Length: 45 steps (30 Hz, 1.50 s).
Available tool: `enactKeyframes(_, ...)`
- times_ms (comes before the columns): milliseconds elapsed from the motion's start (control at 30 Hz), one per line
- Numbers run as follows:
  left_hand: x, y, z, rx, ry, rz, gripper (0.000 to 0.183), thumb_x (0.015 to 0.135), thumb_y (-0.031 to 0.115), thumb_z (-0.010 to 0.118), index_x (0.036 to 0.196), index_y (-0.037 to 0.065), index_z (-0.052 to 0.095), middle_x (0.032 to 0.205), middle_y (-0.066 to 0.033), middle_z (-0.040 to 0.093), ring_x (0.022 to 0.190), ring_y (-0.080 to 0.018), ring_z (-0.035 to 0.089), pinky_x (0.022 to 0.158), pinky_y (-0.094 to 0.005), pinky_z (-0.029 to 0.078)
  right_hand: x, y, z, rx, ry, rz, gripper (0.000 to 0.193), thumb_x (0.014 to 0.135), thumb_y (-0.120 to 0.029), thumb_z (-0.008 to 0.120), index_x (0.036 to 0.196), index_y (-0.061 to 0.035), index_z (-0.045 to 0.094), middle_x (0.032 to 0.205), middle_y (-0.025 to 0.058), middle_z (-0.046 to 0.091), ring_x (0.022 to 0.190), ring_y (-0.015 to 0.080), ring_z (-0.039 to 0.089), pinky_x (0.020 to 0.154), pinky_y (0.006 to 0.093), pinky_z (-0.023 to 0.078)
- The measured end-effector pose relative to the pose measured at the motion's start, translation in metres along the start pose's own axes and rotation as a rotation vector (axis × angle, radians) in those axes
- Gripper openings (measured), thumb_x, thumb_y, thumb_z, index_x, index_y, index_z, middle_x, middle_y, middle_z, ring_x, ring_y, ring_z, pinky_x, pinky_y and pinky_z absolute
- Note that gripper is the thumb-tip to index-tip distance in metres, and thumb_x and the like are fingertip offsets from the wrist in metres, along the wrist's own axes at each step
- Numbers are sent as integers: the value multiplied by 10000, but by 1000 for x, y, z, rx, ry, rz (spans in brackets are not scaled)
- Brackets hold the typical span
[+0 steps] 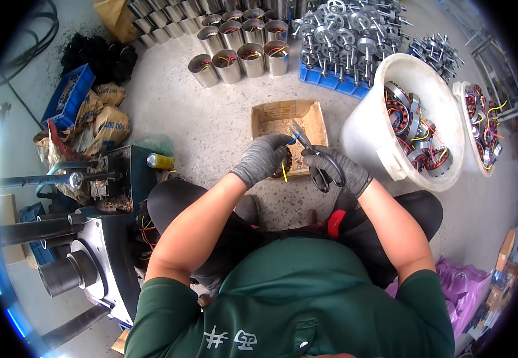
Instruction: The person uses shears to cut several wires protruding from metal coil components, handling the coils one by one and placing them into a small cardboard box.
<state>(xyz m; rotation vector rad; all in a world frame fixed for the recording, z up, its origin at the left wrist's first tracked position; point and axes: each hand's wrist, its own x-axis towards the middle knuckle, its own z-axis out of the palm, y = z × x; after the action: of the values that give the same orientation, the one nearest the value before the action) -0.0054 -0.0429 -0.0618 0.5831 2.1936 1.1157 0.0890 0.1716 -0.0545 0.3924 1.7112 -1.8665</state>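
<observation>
My left hand (pixel 262 160), in a grey glove, grips a wound motor stator (pixel 284 162) that the fingers largely hide. A yellow wire (pixel 284 173) hangs from it, and a short blue wire (pixel 295 139) sticks up by the fingertips. My right hand (pixel 348 169), gloved too, is closed on black-handled scissors (pixel 301 135). Their blades point up and left, right beside the blue wire; whether they touch it I cannot tell. Both hands are over the near part of an open cardboard box (pixel 315 121) with small scraps on its bottom.
A white tub (pixel 363 134) of wired stators stands at right. Metal cylinders (pixel 229 73) with wires inside stand ahead, near a blue crate (pixel 330 79) heaped with shafted metal parts. At left are a machine (pixel 107 238) and a yellow can (pixel 160 161). A purple bag (pixel 459 289) lies behind right.
</observation>
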Motion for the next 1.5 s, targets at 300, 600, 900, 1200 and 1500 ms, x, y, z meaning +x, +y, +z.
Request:
enactKeyframes(300,0,5,-4,2,18,-51,341,928,62,532,1241,15,658,1064,-152,725,971,-195,661,913,-328,511,4,9,-2,-35,87,22,296,942,-231,617,1104,15,585,575,81,580,380,174,522,356,329,409)
enactKeyframes(600,-13,8,-76,-586,444,-65,250,951,169,572,1086,16,716,713,3,580,634,-85,492,594,-227,402,3,13,-1,-880,502,-495,457,851,-227,734,1221,-4,584,819,144,656,742,269,651,698,412,527)
enactKeyframes(900,-122,-20,-182,-419,627,110,239,963,198,576,998,3,711,689,-3,548,626,-69,493,583,-220,381,7,39,-15,69,231,-203,343,924,-247,679,1202,-67,588,647,11,542,499,123,520,455,293,426)
enactKeyframes(1200,-198,-136,-203,-308,744,-309,184,893,150,615,961,-8,681,870,-41,663,808,-127,603,755,-274,501,-2,36,-1,-83,165,-247,428,910,-131,633,1286,34,515,648,42,544,505,136,539,455,280,419)
enactKeyframes(1500,-281,-271,-202,41,974,-448,247,882,197,588,997,1,684,856,-163,680,837,-267,674,725,-358,518,17,53,-13,-298,163,-175,505,895,-103,632,1354,9,453,721,36,557,517,127,523,457,268,424)
